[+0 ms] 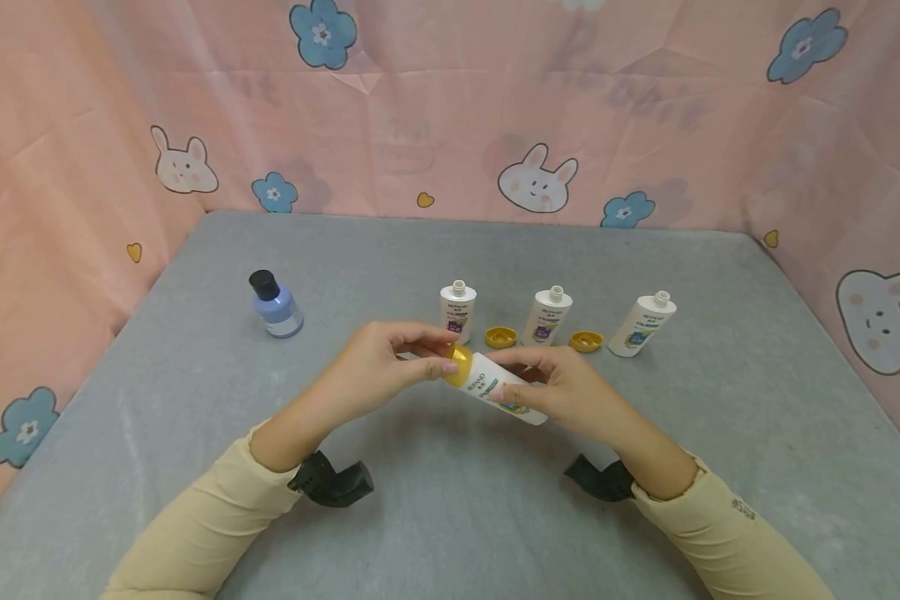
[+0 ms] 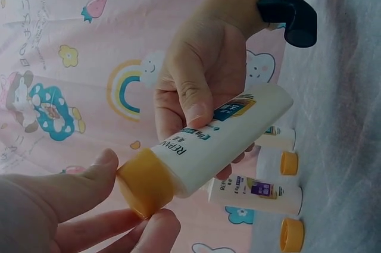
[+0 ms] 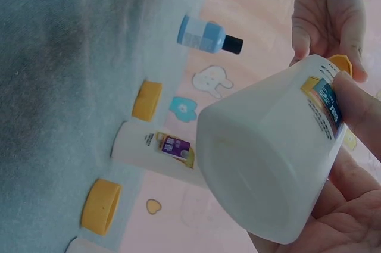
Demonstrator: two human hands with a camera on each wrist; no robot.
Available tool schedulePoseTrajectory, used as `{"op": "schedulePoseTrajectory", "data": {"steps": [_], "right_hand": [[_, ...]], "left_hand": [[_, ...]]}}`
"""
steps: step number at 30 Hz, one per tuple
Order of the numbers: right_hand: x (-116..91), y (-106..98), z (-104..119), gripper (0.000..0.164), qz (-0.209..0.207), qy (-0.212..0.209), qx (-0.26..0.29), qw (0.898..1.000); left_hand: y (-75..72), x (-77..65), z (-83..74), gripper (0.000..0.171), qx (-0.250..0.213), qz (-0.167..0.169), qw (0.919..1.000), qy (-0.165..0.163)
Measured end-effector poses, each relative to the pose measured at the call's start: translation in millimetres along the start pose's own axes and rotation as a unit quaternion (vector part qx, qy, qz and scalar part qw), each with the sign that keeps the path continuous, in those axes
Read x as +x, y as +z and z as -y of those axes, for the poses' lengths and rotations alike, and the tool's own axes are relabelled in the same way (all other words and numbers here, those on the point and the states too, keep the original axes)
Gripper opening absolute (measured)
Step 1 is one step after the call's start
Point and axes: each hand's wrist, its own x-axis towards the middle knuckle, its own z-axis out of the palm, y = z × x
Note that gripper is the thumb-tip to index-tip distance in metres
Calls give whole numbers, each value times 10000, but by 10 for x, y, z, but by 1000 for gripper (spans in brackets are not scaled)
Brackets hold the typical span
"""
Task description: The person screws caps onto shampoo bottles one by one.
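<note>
A white bottle (image 1: 489,385) with a yellow cap (image 1: 459,365) is held tilted above the table, its capped end toward the left. My right hand (image 1: 562,390) grips the bottle's body, thumb across the printed label. With thumb and fingers, my left hand (image 1: 386,358) pinches the cap, which sits on the bottle in the left wrist view. Seen from the right wrist, the bottle's broad base (image 3: 256,175) faces the camera and hides most of the cap.
Three uncapped white bottles, left (image 1: 457,308), middle (image 1: 547,315) and right (image 1: 642,323), stand behind my hands. Two yellow caps, one nearer the left (image 1: 500,337) and one farther right (image 1: 586,341), lie between them. A blue bottle (image 1: 278,308) with a black cap stands at the left.
</note>
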Motion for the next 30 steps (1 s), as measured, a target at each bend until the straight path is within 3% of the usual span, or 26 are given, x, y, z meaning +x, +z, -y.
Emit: {"op": "schedulePoseTrajectory", "data": {"steps": [26,30], "right_hand": [[0,-14,-21,33,113,-58,137,9998],[0,-11,-16,34,110,-36,157,9998]], "left_hand": [[-7,-10,14,38,-150,259,9972,686],[-21,-30,-8,39,-310,271,9976,561]]}}
